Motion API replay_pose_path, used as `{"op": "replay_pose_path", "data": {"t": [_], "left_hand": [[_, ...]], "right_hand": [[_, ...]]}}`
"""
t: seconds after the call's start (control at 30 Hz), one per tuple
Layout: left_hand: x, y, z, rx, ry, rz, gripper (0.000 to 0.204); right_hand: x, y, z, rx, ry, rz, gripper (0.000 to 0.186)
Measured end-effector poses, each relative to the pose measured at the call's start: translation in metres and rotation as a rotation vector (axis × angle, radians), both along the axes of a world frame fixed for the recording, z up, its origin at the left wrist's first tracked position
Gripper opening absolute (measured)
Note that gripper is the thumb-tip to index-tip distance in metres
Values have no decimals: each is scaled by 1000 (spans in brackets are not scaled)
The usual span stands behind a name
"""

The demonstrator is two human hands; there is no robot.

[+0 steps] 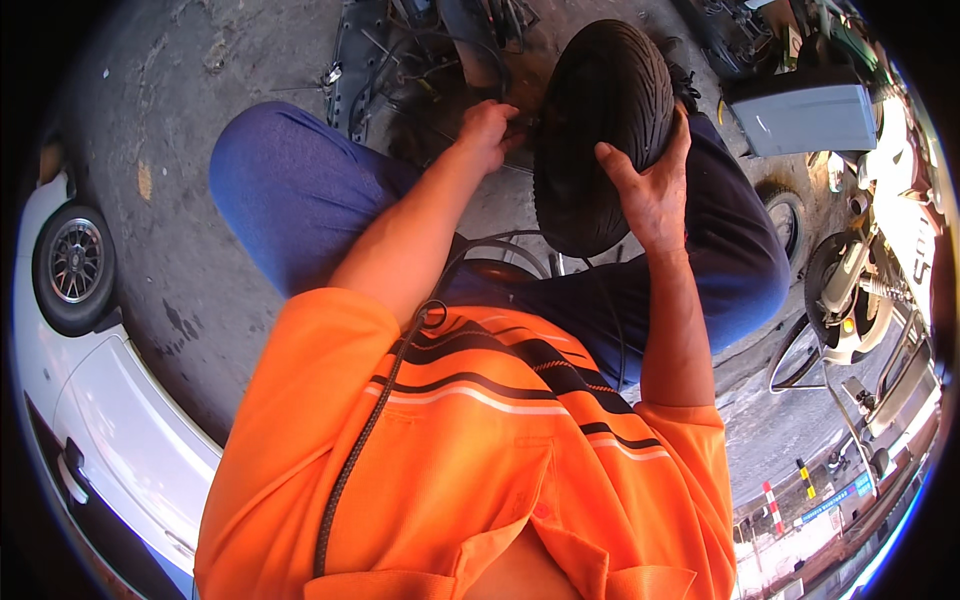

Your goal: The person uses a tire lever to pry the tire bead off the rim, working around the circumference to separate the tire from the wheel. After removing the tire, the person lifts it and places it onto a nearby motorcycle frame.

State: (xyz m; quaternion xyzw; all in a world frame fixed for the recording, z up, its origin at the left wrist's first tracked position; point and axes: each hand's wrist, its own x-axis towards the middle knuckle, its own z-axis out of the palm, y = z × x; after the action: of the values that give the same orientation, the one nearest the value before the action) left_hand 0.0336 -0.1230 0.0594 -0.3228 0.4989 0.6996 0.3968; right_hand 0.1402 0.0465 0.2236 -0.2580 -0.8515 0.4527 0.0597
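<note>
Black tyre (590,140) stands on edge between my spread knees, right of centre and slightly tilted, its grooved tread turned to the right. My right hand (652,185) is clamped on its near right edge: thumb along the side face, fingers over the tread. My left hand (488,137) is just left of the tyre, fingers curled; whether they close on anything I cannot tell, as the area beyond them is dark. My blue trousers (290,190) frame the work on both sides. Nearer, a braided dark cord (345,475) runs down the left part of my orange striped shirt (450,420). Far from me, past the left hand, a dark perforated metal strip (355,70) lies among dark parts on the stained grey floor (160,100). Far right: a pale grey-blue box (812,118). Nearer on the right, a second tyre (785,222) lies partly hidden behind my knee, with a motorbike (850,300) beyond it. Near right: a red-and-white post (772,508) beside a yellow-and-black one. Left side: a white car (130,400), its silver spoked wheel (75,260) showing, well apart from me.
</note>
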Motion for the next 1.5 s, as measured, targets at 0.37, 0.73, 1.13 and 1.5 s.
{"op": "replay_pose_path", "data": {"t": [0.37, 0.73, 1.13, 1.5], "left_hand": [[-21, -5, -22, 38, -50, 135, 20], [-20, -2, 3, 80, 279, 123, 12], [25, -3, -2, -283, 1, -253, 67], [64, 7, -5, 421, -63, 96, 74]], "right_hand": [[-8, -8, 8, -5, -118, -87, 105], [-3, -10, 11, -341, -163, -112, 64], [-1, -27, -6, -443, -80, -145, 50], [4, -53, -3, -317, -118, -101, 49]]}}
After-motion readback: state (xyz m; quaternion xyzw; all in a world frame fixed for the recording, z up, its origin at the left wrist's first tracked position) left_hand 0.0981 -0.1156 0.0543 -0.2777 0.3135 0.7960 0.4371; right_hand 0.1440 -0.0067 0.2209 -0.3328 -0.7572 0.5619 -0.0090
